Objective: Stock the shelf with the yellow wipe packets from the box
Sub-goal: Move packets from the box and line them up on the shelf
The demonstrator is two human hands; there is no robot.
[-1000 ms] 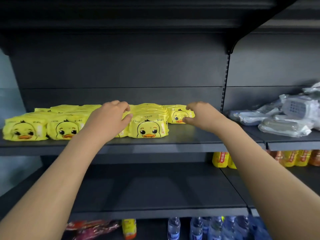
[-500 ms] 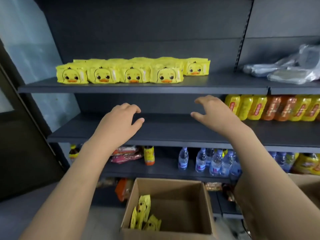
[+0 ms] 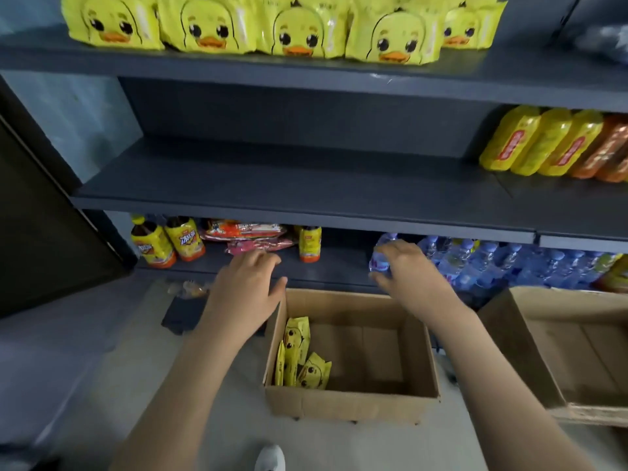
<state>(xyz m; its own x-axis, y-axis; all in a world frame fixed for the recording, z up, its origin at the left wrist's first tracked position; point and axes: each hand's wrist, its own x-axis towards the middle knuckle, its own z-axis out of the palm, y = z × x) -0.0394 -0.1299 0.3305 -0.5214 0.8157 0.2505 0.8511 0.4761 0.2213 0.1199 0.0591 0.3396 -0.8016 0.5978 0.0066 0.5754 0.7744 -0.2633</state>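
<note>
Several yellow duck-face wipe packets [image 3: 292, 28] stand in a row on the dark upper shelf [image 3: 441, 83]. On the floor below sits an open cardboard box [image 3: 353, 399]; a few yellow packets [image 3: 299, 355] lean against its left inner wall. My left hand [image 3: 246, 290] hovers over the box's back left corner, fingers relaxed and holding nothing. My right hand [image 3: 404, 270] hangs above the box's back right edge, fingers loosely spread and empty.
The middle shelf [image 3: 272, 185] holds yellow and orange pouches [image 3: 557, 144] at the right. The bottom shelf carries sauce bottles [image 3: 166, 243], red snack packs [image 3: 248, 234] and water bottles [image 3: 492, 263]. A second cardboard box [image 3: 530, 351] sits at the right. My shoe [image 3: 270, 458] shows near the bottom edge.
Both hands let go of the packets on the upper shelf and dropped down to just above the floor box. The view tilted down with them.
</note>
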